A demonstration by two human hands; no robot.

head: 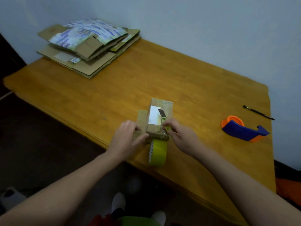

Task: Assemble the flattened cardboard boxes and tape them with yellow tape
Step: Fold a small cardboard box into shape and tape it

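A small cardboard box (156, 118) with a white label stands near the table's front edge, flaps spread at its left side. My left hand (128, 139) grips the box's near-left corner and flap. My right hand (179, 136) holds a yellow utility knife (164, 119) whose blade lies over the top of the box. A roll of yellow tape (158, 152) hangs from the near side of the box, over the table edge. A stack of flattened cardboard boxes (86, 46) lies at the table's far left corner.
A blue and orange tape dispenser (241, 130) sits on the right of the wooden table (179, 79). A thin black pen (259, 112) lies behind it near the right edge. A white wall runs behind the table. Dark floor and my feet show below.
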